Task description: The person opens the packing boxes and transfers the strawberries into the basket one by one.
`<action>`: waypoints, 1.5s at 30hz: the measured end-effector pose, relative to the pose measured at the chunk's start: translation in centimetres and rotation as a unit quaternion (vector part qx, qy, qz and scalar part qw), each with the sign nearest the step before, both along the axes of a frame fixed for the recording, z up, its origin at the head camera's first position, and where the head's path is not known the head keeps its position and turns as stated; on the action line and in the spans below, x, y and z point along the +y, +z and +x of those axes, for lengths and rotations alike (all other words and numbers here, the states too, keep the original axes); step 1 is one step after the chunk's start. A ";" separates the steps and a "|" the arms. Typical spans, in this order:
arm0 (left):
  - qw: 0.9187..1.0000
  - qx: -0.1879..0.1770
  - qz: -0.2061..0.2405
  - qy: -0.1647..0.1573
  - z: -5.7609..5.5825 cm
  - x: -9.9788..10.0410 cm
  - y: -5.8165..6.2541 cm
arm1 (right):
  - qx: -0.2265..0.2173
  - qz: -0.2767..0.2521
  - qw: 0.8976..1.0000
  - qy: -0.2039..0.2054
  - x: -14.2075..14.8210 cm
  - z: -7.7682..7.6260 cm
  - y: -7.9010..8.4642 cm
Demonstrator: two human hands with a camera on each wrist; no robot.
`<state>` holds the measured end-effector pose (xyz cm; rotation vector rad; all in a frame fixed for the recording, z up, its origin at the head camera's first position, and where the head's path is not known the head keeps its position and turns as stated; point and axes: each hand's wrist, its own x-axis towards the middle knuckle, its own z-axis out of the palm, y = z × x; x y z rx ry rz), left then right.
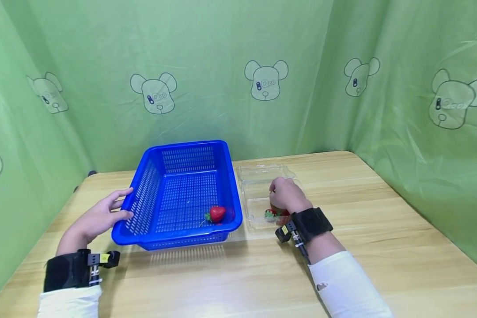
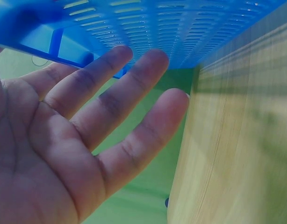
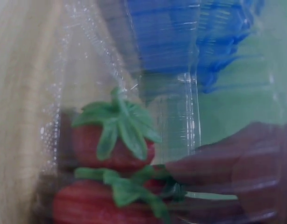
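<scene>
A blue plastic basket (image 1: 183, 176) with slotted walls holds a red strawberry (image 1: 217, 214) with green leaves in its near right corner. My left hand (image 1: 99, 218) touches the basket's left rim; in the left wrist view its fingers (image 2: 120, 102) are spread and nearly straight beside the slotted wall. To the basket's right lies a clear plastic box (image 1: 256, 192). Inside it my right hand (image 1: 288, 194) has its fingers curled by the strawberries. Seen through the plastic, its fingertips pinch the green leaves of the nearer strawberry (image 3: 96, 203), with another strawberry (image 3: 111, 147) beside it.
A wooden table (image 1: 238, 282) carries the basket and the box. Green curtains (image 1: 210, 44) printed with bear heads hang behind and at both sides. Black straps with small cameras sit on both wrists.
</scene>
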<state>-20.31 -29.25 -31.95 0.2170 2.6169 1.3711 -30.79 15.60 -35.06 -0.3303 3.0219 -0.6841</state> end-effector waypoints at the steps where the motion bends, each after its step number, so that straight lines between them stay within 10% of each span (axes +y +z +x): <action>1: 1.000 0.000 0.000 0.000 0.0 0.0 0.0 | 0.001 -0.002 1.000 -0.001 0.0 0.0 0.0; 25: 1.000 0.004 0.001 -0.008 0.0 0.2 0.0 | 0.015 -0.060 0.998 0.001 -0.4 0.2 1.3; 45: 1.000 0.001 -0.005 -0.002 0.2 0.3 0.2 | 0.133 -0.095 0.987 0.005 -0.8 0.5 2.2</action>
